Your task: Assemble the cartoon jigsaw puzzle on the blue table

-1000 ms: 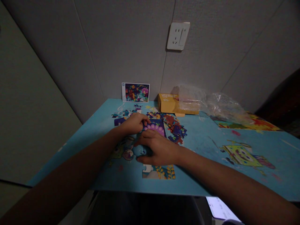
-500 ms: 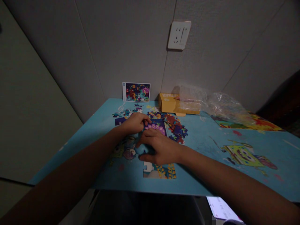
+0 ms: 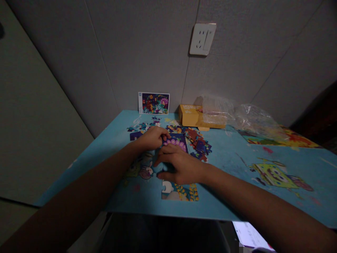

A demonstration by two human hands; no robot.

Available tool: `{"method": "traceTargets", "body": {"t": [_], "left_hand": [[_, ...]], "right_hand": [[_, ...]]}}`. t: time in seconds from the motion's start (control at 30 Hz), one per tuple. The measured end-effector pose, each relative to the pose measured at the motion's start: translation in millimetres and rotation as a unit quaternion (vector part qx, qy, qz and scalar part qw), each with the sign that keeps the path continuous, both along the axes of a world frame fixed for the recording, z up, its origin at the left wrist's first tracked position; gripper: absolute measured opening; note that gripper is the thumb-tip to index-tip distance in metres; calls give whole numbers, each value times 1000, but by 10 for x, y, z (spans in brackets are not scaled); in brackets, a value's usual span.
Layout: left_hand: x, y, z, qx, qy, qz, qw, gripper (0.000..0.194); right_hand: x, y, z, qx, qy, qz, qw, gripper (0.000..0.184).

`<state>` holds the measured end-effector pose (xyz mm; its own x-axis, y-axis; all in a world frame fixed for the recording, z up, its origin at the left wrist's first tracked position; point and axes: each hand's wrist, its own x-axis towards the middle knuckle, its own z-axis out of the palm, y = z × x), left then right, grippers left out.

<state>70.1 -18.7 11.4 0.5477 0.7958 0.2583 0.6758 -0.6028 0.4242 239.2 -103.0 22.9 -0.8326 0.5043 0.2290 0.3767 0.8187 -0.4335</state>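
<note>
A partly joined jigsaw puzzle point(image 3: 181, 193) lies on the table beneath my hands, its lower strip showing yellow plants. Further up, a pink-purple flower point(image 3: 174, 143) shows between my two hands. My left hand point(image 3: 153, 138) rests at the puzzle's upper part with its fingers curled down and pressed together; whatever is under the fingertips is hidden. Over the middle of the puzzle lies my right hand point(image 3: 180, 165), palm down, its thumb spread away from the fingers, with nothing visible between them. Loose puzzle pieces point(image 3: 198, 142) are heaped to the right and beyond the hands.
A picture card point(image 3: 155, 103) leans against the wall. Beside it are a yellow box point(image 3: 191, 116) and clear plastic wrapping point(image 3: 218, 109). The blue table point(image 3: 231, 168) carries cartoon prints. A lit phone point(image 3: 250, 234) is below the table edge at lower right.
Both hands keep nearly the same pose and place on the puzzle. The whole view has shifted very slightly.
</note>
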Motion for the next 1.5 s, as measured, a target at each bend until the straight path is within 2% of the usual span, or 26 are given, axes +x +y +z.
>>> {"method": "traceTargets", "body": {"t": [0.17, 0.33, 0.57, 0.83, 1.5], "left_hand": [[4, -11, 10, -1, 0, 3, 1000, 47], [-1, 2, -21, 11, -2, 2, 1000, 46], [1, 3, -27, 13, 1, -2, 1000, 42], [1, 4, -31, 14, -3, -5, 1000, 45], [-5, 10, -33, 15, 21, -9, 1000, 48]], "right_hand": [[-4, -4, 0, -2, -1, -2, 1000, 27], [22, 32, -17, 17, 13, 6, 1000, 20], [80, 131, -43, 35, 40, 33, 998, 29], [62, 116, -34, 3, 35, 77, 996, 24], [65, 106, -1, -31, 34, 117, 992, 29]]}}
